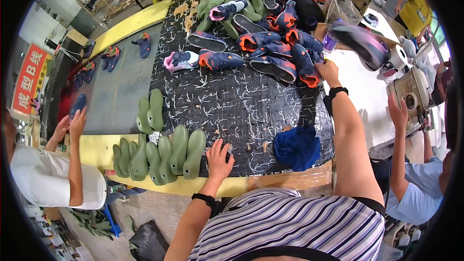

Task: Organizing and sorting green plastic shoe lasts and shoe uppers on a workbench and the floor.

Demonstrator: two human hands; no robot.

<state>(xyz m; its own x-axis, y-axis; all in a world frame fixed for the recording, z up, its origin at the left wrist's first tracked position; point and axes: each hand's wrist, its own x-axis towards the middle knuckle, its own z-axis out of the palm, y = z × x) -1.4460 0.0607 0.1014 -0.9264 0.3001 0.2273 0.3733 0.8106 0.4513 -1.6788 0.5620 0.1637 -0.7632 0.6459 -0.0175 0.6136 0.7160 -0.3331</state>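
My left hand (218, 158) lies fingers spread on the black crackle-patterned table cover (232, 106), beside a row of green shoe lasts (180, 152) at the near edge. It holds nothing. My right hand (328, 71) reaches far out to a pile of navy and orange sports shoes (278, 50). Its fingers close on the orange heel of a navy shoe (307, 65) at the right of the pile. Both wrists wear black bands.
A crumpled blue cloth (298, 147) lies near the table's front right. More green lasts (151, 112) stand at the left and back. A grey conveyor (118, 92) carries shoes on the left, where a person in white (58, 176) works. Another person's hand (397, 111) touches a machine (413, 94) on the right.
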